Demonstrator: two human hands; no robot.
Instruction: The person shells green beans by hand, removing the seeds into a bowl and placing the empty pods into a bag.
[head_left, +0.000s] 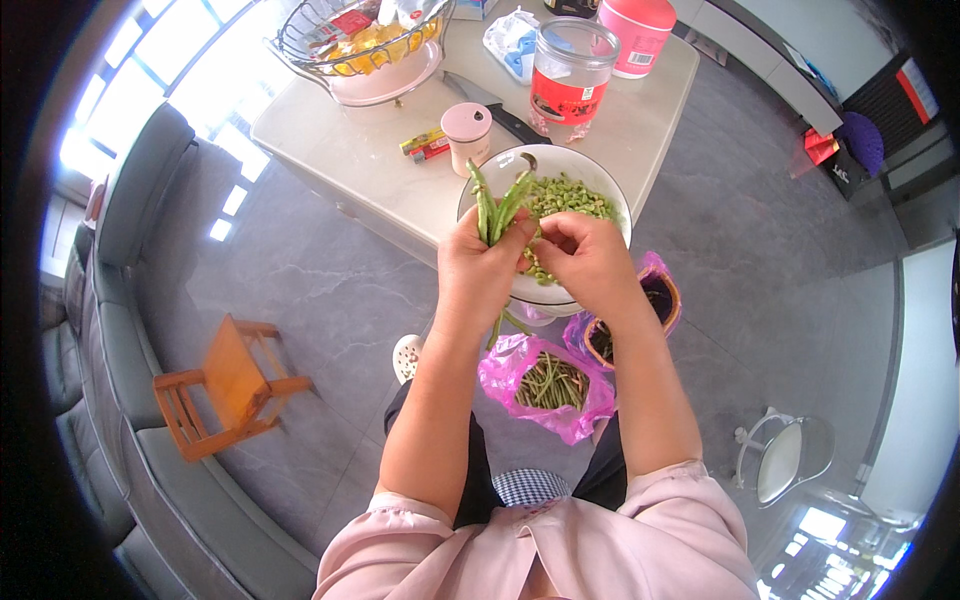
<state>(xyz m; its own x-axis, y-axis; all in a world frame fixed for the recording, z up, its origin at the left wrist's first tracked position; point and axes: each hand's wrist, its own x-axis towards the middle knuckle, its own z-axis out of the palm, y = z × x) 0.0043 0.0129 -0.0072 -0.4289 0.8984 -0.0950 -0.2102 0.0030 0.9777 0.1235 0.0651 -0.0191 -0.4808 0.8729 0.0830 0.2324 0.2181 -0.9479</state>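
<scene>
My left hand (480, 259) is closed around several green bean pods (495, 210), which stick up above the fist; more pods hang below it. Beside it, my right hand (589, 259) has its thumb and fingertips brought together near the pods; whether anything is between them is hidden. Beneath both hands, a white bowl with a dark rim (600, 165) holds many shelled green beans (566, 196). Lower down, an open pink plastic bag (502, 367) contains many long pods (551, 381).
On the table (360, 161) stand a pink-lidded container (466, 135), a knife (514, 124), lighters (429, 145), a clear jar (571, 82) and a wire basket (337, 56). A lined bin (671, 296) is right of the bag; a wooden chair (232, 371) stands left.
</scene>
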